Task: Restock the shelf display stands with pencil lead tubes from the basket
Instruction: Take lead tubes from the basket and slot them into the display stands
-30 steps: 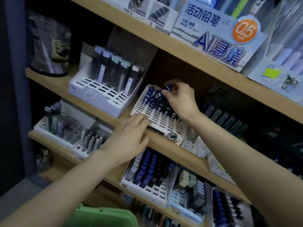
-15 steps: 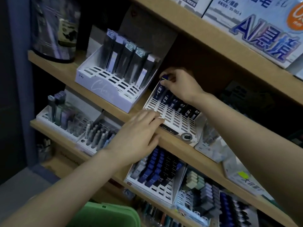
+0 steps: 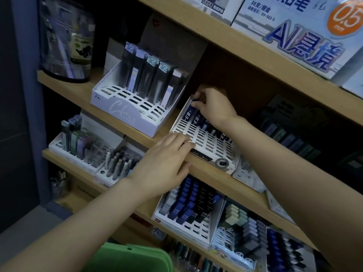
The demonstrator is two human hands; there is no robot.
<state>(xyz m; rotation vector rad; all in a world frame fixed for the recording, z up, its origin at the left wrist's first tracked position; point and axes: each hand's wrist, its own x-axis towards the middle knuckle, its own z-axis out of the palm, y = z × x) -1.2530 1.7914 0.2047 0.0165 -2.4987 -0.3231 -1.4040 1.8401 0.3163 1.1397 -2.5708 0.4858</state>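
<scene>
Lead tube point(image 3: 188, 113) (blue, back-left slot) pinched at its top by right hand point(image 3: 213, 109), fingers curled, to seat it in white slotted stand point(image 3: 208, 148). Left hand point(image 3: 164, 163) flat, holding nothing, presses stand's front edge, probably bracing it. Green basket point(image 3: 129, 258) below left forearm.

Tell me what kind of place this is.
Most likely a stationery shop aisle. Wooden shelves carry white slotted display stands of pencil lead tubes, a boxed pencil display above is marked 0.5 mm, and the right hand pinches a blue tube at one stand.
</scene>
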